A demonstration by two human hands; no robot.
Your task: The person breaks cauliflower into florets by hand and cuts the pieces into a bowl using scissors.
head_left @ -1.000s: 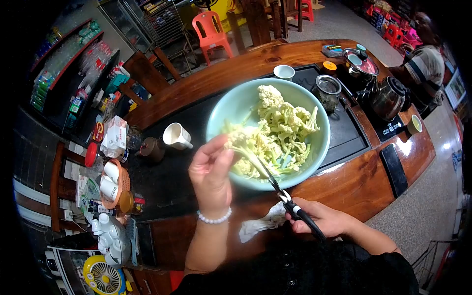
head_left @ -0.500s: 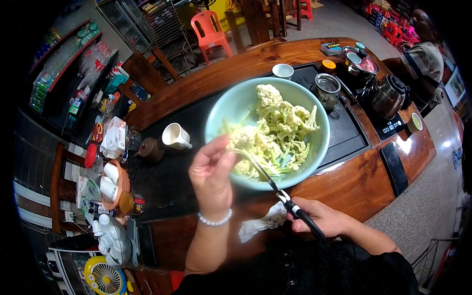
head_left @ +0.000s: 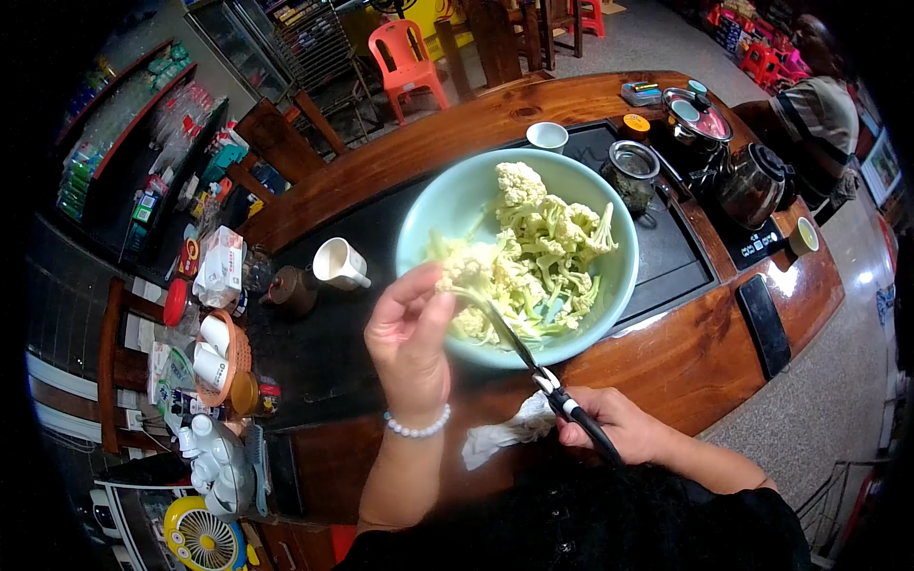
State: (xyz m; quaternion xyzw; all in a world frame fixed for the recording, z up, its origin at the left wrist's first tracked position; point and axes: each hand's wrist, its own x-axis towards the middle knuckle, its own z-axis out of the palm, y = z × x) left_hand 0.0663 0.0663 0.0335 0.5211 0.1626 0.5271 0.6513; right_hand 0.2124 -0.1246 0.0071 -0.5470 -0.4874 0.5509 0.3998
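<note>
In the head view, the left hand [head_left: 411, 333] pinches a cauliflower floret [head_left: 465, 271] between thumb and fingers, over the near-left part of a pale green bowl [head_left: 419, 211]. The right hand [head_left: 614, 426] is closed around the black handles of a pair of scissors [head_left: 547, 383], whose blades reach up over the bowl's near rim to the floret's stem. More cauliflower pieces [head_left: 550, 228] lie heaped inside the bowl, which sits on the wooden surface [head_left: 657, 376] and its dark inset tray [head_left: 328, 314]. A crumpled white tissue [head_left: 509, 433] lies just beside the right hand, and a white pitcher [head_left: 340, 264] stands left of the bowl.
</note>
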